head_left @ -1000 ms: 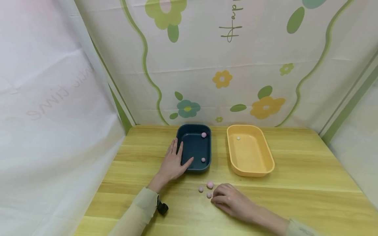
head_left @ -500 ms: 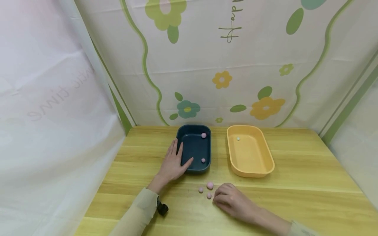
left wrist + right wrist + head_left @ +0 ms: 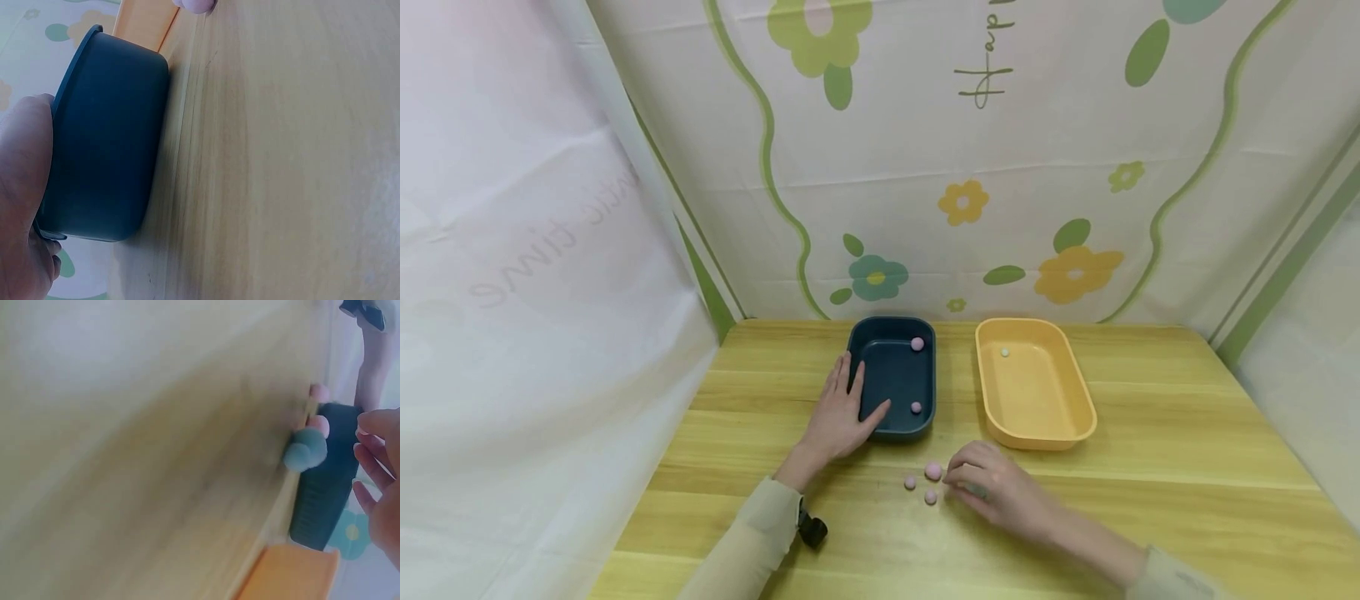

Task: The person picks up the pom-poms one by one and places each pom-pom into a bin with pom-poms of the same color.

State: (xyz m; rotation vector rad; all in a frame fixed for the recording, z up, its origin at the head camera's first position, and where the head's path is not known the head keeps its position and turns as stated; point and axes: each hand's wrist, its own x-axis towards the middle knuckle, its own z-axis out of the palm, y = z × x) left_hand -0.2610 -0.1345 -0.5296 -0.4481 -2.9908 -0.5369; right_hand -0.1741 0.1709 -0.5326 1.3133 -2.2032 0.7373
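My left hand (image 3: pixel 838 421) rests with spread, straight fingers on the left rim and near corner of a dark blue tray (image 3: pixel 891 433). Two pink balls lie inside it, one pink ball (image 3: pixel 917 343) far back and a smaller pink ball (image 3: pixel 916 407) nearer. My right hand (image 3: pixel 1000 496) hovers low over the table with loosely bent fingers. In the right wrist view nothing shows between its fingertips, and green balls (image 3: pixel 976 490) sit apart from them, below the hand. Just left of it on the table are a larger pink ball (image 3: pixel 933 472) and two smaller pink balls (image 3: pixel 930 497).
To the right of the blue tray stands a yellow tray (image 3: pixel 1078 442) with a small pale green ball (image 3: pixel 1005 352) inside. A printed cloth (image 3: pixel 910 150) hangs behind the wooden table (image 3: pixel 1187 433). A black strap device (image 3: pixel 812 529) is on the left wrist.
My right hand has shifted slightly away from me and lifted, so green shows beneath it. The left hand, both trays and the pink balls have stayed in place.
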